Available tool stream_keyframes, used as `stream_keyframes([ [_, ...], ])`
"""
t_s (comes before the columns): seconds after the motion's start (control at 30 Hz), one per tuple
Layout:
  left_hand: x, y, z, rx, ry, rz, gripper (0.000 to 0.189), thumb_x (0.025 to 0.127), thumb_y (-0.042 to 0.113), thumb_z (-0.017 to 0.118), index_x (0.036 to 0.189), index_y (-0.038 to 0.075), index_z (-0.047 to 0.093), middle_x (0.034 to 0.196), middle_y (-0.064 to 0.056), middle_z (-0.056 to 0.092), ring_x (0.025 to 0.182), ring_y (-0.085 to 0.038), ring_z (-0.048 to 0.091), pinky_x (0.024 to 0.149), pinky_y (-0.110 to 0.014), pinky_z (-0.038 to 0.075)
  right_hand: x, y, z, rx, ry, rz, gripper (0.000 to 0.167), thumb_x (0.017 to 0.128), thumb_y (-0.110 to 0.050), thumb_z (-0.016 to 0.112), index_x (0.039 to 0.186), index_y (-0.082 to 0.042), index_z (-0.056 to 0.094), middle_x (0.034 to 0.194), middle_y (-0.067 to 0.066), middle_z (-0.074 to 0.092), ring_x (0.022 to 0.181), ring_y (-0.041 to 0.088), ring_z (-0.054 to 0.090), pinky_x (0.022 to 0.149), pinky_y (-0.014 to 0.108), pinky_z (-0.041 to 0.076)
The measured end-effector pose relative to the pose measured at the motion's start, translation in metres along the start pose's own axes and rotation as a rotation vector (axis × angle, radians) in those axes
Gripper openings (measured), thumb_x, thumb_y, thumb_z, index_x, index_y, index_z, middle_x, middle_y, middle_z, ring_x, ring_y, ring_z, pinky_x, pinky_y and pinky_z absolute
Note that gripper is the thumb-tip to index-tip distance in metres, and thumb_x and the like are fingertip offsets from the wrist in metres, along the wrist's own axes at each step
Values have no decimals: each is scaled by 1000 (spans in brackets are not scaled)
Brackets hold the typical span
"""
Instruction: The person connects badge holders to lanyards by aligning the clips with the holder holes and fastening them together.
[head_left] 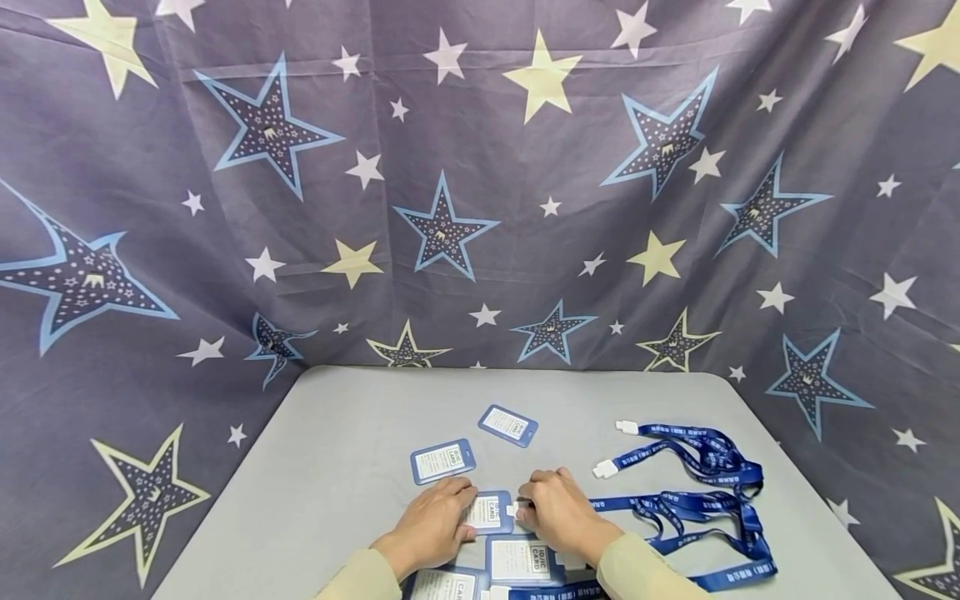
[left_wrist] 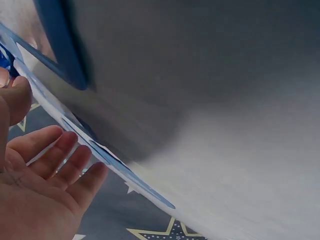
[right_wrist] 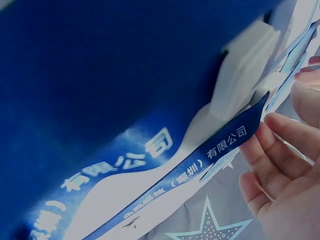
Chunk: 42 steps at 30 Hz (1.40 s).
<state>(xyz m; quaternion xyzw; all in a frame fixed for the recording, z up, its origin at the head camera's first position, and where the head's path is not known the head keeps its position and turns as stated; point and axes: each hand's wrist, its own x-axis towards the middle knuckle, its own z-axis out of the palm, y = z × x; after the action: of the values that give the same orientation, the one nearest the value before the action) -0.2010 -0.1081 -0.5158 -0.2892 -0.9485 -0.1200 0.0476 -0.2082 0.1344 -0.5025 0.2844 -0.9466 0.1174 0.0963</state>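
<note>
The left grip [head_left: 435, 518], loosely bent, is holding a card [head_left: 492, 512] lying between both grips, while the right grip [head_left: 561, 512], nearly closed, is pinching a lanyard [head_left: 613, 503] at the card's right end.

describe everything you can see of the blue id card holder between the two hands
The blue ID card holder is a flat, rounded rectangle, plastic by its look, framing a white insert printed "ID/IC CARD". It lies sideways at the light grey table, its heading toward the right end. The left hand holds and partly covers its left end. At its right end is a white clip, pinched by the right hand; whether it is fastened can't be told.
</note>
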Motion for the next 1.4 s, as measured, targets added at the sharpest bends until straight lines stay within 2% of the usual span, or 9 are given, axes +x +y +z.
stream_keyframes([
  [0.3,-3,5,-5,-42,34,-5,51,96,33,70,138,4,62,139,-10,60,133,-29,54,112,-48,45,-6,4,-1,6,21,3,26,89,-26,80,108,-8,77,98,0,71,93,16,65,86,36,49],
  [0.47,-6,6,-7,-49,49,-8,49,97,32,69,138,6,62,139,-10,60,132,-28,54,111,-48,46,-8,7,-2,17,77,-7,25,90,-24,79,108,-6,77,102,3,71,96,19,65,92,40,50],
  [0.83,-11,7,-10,-54,75,1,47,98,29,69,137,4,62,140,-13,60,133,-30,53,111,-50,45,-13,15,-8,33,127,1,26,90,-23,79,108,-4,77,100,3,72,95,19,66,92,42,50],
  [1.07,-15,5,-11,-65,70,-21,46,98,29,68,137,4,63,140,-12,59,133,-30,53,112,-52,43,-16,20,-11,47,125,5,26,89,-22,80,108,-4,77,99,3,72,94,18,66,92,44,50],
  [1.4,-20,4,-14,-60,94,-6,46,99,30,68,137,5,63,141,-11,59,134,-29,52,113,-51,42,-21,28,-13,60,138,28,28,89,-23,81,110,-5,76,103,4,73,98,22,68,94,46,51],
])
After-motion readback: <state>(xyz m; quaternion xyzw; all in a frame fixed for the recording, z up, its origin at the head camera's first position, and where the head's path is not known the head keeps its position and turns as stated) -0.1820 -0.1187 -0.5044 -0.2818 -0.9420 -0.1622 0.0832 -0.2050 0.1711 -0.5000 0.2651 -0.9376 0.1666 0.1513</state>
